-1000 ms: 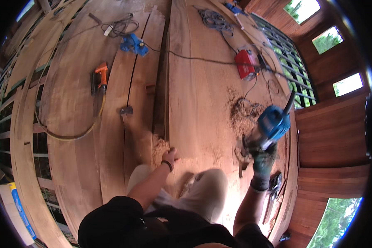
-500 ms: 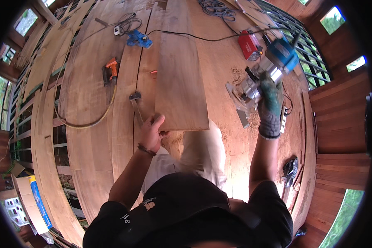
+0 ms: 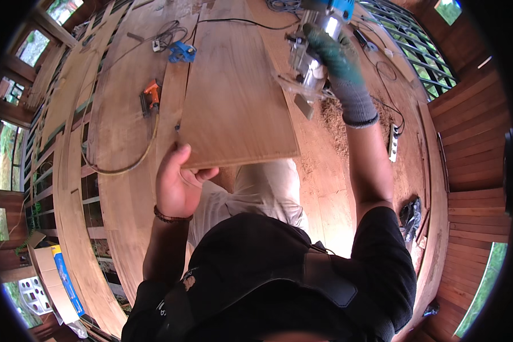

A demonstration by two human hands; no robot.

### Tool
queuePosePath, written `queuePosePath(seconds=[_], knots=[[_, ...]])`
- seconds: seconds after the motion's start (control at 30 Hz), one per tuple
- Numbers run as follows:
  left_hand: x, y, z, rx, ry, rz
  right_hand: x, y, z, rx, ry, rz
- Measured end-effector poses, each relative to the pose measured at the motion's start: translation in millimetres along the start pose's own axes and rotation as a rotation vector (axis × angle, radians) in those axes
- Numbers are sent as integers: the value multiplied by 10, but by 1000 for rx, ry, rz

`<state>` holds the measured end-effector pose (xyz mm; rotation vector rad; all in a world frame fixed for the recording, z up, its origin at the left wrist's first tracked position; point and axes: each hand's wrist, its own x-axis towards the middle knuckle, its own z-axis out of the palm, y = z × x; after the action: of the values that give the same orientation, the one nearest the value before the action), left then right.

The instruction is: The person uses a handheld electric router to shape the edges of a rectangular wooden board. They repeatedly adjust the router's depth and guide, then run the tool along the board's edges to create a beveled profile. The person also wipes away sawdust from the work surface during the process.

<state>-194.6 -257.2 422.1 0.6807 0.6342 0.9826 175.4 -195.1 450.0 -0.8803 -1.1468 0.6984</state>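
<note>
My left hand (image 3: 178, 181), bare with a bracelet at the wrist, pinches the near left corner of a wide wooden board (image 3: 233, 102), thumb on top and fingers beneath. The board's near end is held up above my lap, and its far end runs away from me. In a green and grey work glove, my right hand (image 3: 337, 60) is closed round a handheld router (image 3: 318, 71) with a silver body and teal top. The router is tilted, its base beside the board's right edge. Whether they touch, I cannot tell.
Sawdust (image 3: 337, 128) covers the floor at right, by a white power strip (image 3: 393, 142). At left lie an orange nail gun (image 3: 152, 94) with its hose and a blue power planer (image 3: 182, 52). Gaps show between floor planks at far left. A cardboard box (image 3: 50, 279) stands lower left.
The router has moved left to the board's edge. My left hand has shifted left with the board, whose near end looks raised. The hammer is now mostly covered, and the red device is hidden.
</note>
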Motion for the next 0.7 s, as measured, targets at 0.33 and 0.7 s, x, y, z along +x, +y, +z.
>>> queuePosePath(seconds=[0.33,0.7], knots=[[243,631,393,-181,-202,70,748,-668,469,111,-178,-76],[308,873,512,-225,-176,160,1122,-653,625,220,-152,-77]])
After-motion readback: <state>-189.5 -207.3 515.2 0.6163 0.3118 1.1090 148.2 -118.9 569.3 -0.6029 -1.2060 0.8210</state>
